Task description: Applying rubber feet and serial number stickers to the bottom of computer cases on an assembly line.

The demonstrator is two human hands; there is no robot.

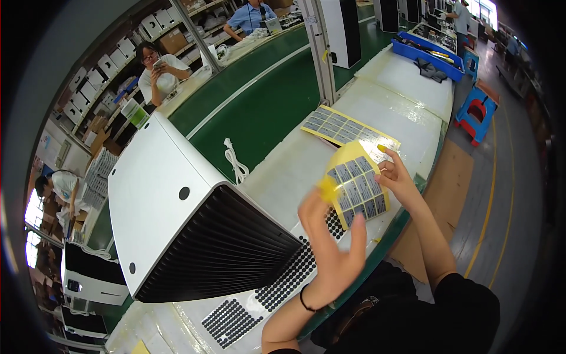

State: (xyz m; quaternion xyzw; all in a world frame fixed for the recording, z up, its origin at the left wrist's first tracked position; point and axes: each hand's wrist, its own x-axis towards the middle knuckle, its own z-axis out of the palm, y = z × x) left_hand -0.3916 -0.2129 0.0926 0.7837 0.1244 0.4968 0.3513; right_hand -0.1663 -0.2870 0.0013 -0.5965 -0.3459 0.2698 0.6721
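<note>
My right hand [400,180] grips a sheet of grey printed labels [358,187] on yellow backing by its right edge. A yellow cover sits on one of that hand's fingertips. My left hand [336,251] is at the sheet's lower left, thumb raised and apart from the fingers; motion smears its yellow-tipped finger. I cannot tell whether that finger touches the sheet. Left of it a large white appliance [159,171] with black ribbed side lies tilted on the bench. Sheets of round black pads [231,321] lie below it, partly hidden by the appliance and my left arm.
Another label sheet [342,125] lies on the bench [407,88] beside a metal post [320,53]. A coiled white cable [236,162] rests by the green conveyor [265,106]. A blue bin [427,56] stands at the far end, stools [477,112] to the right. Several people work nearby.
</note>
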